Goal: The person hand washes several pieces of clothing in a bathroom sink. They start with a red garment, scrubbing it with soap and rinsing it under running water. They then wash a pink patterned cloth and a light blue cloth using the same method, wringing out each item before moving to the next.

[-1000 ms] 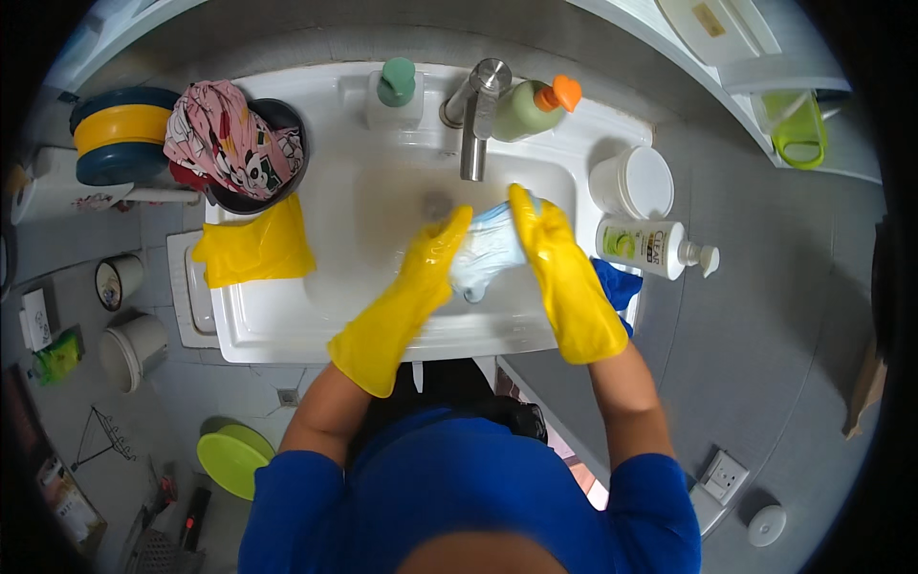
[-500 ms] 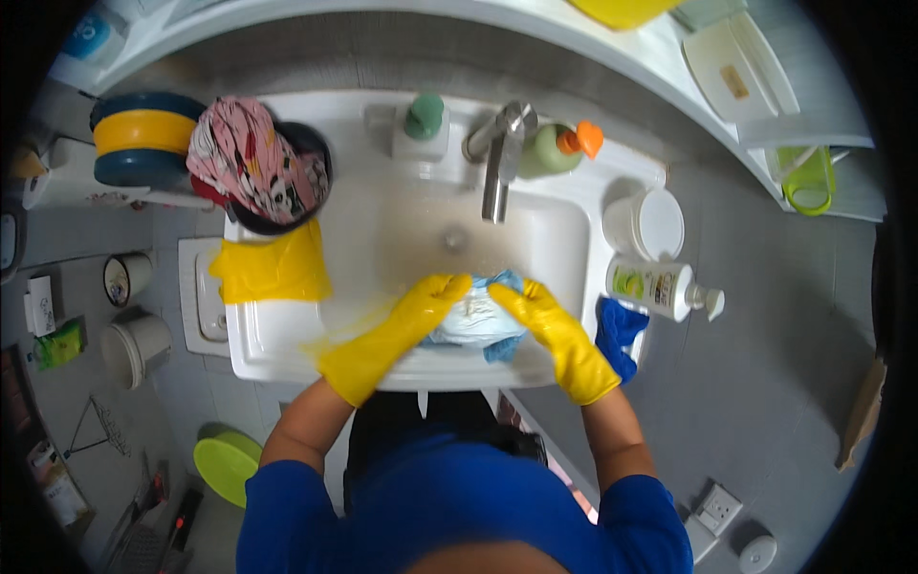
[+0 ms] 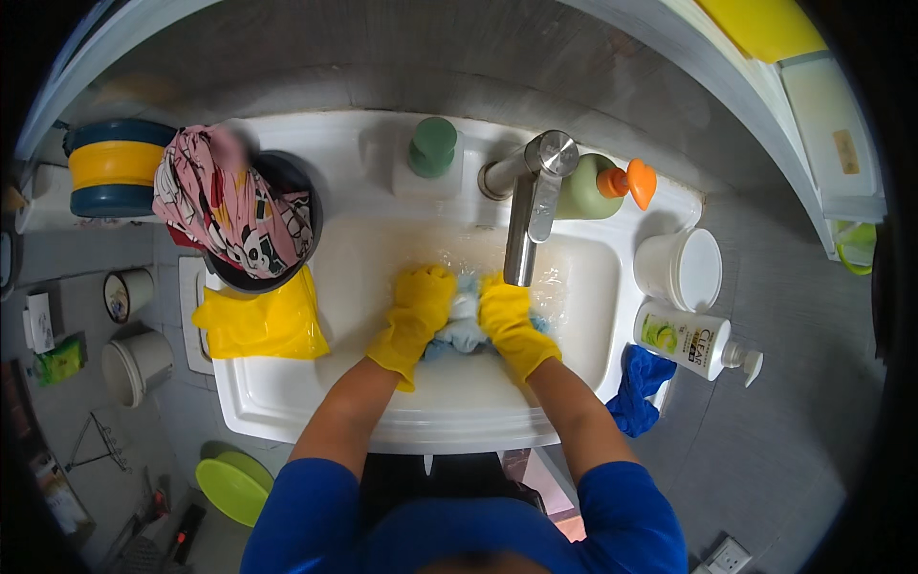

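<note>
Both of my hands wear yellow rubber gloves and are down in the white sink (image 3: 598, 297), which holds cloudy water. Between them lies a wet, bunched-up light blue and white cloth (image 3: 461, 333). My left hand (image 3: 422, 304) is curled closed at the cloth's left side. On the other side, my right hand (image 3: 510, 314) grips it with the fingers bent down, close to the tap spout. Water hides part of the cloth and some fingertips. The silver tap (image 3: 532, 206) reaches over the basin from the back rim.
A dark bowl (image 3: 311, 225) with a pink patterned cloth (image 3: 229, 201) sits back left, above a folded yellow cloth (image 3: 263, 320). Along the rim stand a green-topped dispenser (image 3: 432, 153), green pump bottle (image 3: 588, 191), white tub (image 3: 679, 270), white pump bottle (image 3: 688, 340) and blue cloth (image 3: 639, 390).
My hands have gone from the sink's front edge forward into the water, taking the light blue cloth with them. The view has shifted, and the water now ripples around the cloth.
</note>
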`<action>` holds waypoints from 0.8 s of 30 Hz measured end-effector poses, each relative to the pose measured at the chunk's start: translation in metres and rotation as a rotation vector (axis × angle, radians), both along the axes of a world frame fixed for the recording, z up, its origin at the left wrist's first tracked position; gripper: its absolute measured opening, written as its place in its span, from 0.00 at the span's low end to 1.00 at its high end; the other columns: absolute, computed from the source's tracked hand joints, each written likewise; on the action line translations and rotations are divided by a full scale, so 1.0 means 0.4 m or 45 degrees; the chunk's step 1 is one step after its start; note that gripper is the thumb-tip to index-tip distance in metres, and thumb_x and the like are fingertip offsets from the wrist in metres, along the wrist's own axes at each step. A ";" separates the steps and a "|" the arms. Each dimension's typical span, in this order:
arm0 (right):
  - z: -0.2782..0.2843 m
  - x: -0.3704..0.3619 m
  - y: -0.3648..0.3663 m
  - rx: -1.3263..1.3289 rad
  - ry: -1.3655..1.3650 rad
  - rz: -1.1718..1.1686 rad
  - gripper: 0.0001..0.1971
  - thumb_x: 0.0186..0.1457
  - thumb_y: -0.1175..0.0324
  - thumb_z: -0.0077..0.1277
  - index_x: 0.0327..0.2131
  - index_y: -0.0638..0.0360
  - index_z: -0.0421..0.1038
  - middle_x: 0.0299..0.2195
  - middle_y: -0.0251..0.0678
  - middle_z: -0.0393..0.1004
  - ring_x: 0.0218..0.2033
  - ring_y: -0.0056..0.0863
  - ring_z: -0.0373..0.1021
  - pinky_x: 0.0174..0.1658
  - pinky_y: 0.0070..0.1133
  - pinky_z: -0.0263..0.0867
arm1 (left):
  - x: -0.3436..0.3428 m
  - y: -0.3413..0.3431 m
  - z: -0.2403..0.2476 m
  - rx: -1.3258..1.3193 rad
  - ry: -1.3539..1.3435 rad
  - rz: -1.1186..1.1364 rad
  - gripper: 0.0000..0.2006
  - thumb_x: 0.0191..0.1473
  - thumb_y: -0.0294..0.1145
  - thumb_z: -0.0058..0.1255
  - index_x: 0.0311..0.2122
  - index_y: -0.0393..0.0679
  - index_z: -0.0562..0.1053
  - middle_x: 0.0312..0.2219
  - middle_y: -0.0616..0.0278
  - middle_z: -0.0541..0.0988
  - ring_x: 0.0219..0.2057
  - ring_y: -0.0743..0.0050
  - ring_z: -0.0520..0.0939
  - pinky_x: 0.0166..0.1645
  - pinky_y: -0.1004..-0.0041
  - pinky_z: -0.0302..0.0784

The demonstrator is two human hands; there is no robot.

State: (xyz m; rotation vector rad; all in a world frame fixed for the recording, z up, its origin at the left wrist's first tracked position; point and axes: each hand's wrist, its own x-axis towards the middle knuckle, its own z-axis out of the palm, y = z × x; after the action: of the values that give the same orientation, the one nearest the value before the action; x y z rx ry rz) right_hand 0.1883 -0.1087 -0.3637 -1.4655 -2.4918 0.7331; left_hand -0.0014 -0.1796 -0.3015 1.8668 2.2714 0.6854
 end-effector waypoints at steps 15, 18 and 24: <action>0.352 -0.157 -0.136 -0.177 0.449 -0.032 0.14 0.57 0.56 0.50 0.39 0.57 0.73 0.31 0.44 0.77 0.33 0.49 0.74 0.33 0.36 0.67 | 0.143 -0.036 0.054 -0.074 -2.393 0.704 0.17 0.54 0.42 0.53 0.45 0.42 0.73 0.39 0.55 0.79 0.38 0.58 0.79 0.45 0.61 0.74; 0.424 -0.166 -0.073 -0.320 0.141 -0.016 0.15 0.56 0.56 0.51 0.40 0.56 0.74 0.39 0.45 0.77 0.40 0.49 0.73 0.42 0.38 0.68 | 0.180 -0.023 0.055 -0.121 -2.952 0.693 0.18 0.54 0.42 0.54 0.46 0.43 0.72 0.39 0.56 0.78 0.39 0.60 0.79 0.46 0.62 0.74; 0.401 -0.144 -0.149 0.122 0.155 0.236 0.16 0.58 0.55 0.49 0.31 0.60 0.74 0.34 0.45 0.77 0.34 0.48 0.73 0.33 0.35 0.67 | 0.199 -0.046 0.046 -0.193 -3.615 0.151 0.20 0.52 0.42 0.56 0.48 0.45 0.70 0.41 0.59 0.77 0.41 0.66 0.78 0.47 0.64 0.74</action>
State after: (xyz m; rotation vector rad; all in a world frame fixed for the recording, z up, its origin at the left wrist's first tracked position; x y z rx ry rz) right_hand 0.1307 -0.1683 -0.2034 -1.1347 -2.5537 0.6984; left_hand 0.0783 -0.1981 -0.2831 -0.3611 0.1900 1.3115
